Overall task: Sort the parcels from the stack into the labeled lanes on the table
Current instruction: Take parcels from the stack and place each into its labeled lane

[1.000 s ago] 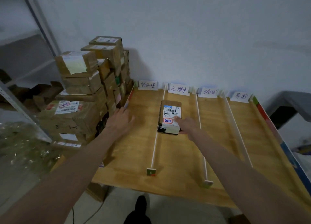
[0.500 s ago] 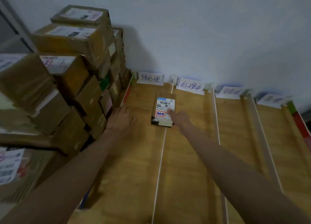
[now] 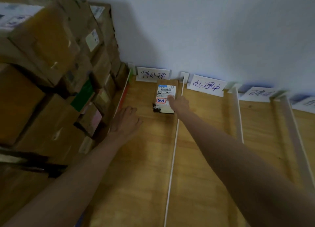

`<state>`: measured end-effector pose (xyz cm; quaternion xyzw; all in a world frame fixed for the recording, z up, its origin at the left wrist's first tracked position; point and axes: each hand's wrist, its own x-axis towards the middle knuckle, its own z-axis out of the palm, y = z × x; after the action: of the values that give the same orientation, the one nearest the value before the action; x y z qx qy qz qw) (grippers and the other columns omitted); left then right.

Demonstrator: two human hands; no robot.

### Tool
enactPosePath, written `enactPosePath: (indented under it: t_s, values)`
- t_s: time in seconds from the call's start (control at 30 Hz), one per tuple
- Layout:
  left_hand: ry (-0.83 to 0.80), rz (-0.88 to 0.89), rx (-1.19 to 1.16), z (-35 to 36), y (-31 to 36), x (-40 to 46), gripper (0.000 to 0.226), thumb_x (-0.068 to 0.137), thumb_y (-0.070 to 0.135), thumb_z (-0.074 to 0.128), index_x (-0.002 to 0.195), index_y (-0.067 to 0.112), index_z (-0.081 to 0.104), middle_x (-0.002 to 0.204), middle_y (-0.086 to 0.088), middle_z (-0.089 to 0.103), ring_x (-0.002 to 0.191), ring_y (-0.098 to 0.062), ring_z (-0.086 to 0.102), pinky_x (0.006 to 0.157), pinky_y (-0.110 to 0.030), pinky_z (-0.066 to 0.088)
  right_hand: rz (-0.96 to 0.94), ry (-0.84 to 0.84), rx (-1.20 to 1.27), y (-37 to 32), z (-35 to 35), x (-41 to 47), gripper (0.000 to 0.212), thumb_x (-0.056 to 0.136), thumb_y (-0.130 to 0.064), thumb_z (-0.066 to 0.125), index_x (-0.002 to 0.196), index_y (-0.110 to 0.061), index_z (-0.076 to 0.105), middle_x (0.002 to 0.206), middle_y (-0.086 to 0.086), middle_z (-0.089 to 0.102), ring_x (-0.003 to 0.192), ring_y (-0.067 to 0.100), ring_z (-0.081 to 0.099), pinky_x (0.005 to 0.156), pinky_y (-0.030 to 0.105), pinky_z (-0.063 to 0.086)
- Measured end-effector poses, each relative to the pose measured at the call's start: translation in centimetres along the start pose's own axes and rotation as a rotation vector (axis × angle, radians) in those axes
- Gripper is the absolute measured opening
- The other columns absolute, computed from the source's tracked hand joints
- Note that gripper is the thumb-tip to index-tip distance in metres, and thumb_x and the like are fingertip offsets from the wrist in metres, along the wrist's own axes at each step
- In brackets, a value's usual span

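Parcel (image 3: 165,97) lay flat in leftmost lane of tabletop (image 3: 201,158), far end touching the lane's label card (image 3: 153,74), just left of white divider (image 3: 175,134). R hand (image 3: 179,103) pressed straight fingers on its top, w/o curling round it. L hand (image 3: 126,121) rested flat, fingers relaxed, beside the box stack (image 3: 51,83).

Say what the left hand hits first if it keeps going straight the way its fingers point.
Probably nothing until the wall end: the left hand lies flat in the leftmost lane, fingers aimed up it toward the first lane label. The parcel sits to the right of that line, though depth is unclear.
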<state>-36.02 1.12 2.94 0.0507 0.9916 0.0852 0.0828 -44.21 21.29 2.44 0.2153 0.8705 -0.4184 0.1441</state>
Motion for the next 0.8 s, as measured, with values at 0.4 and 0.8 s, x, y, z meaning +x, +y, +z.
enactPosePath:
  t_s: [0.4, 0.8]
  values:
    - [-0.008, -0.021, -0.025, 1.3, -1.8, 1.4, 0.05, 0.101, 0.041, 0.039, 0.139, 0.01, 0.048, 0.135, -0.011, 0.052, 0.12, -0.026, 0.049, 0.102, -0.038, 0.038, 0.051, 0.006, -0.099, 0.0, 1.8, 3.0, 0.039, 0.102, -0.03, 0.048, 0.121, 0.002, 0.059, 0.12, 0.016, 0.064, 0.102, 0.028, 0.063, 0.075, 0.031, 0.048]
    - [0.031, 0.035, 0.068, -5.5, 3.5, -8.3, 0.041, 0.101, 0.036, 0.036, 0.124, 0.009, 0.057, 0.126, -0.011, 0.057, 0.111, -0.027, 0.054, 0.096, -0.038, 0.042, -0.319, 0.167, -0.43, 3.3, -6.9, -13.0, 0.04, 0.103, -0.028, 0.042, 0.134, -0.004, 0.045, 0.129, 0.016, 0.052, 0.118, 0.032, 0.05, 0.085, 0.039, 0.042]
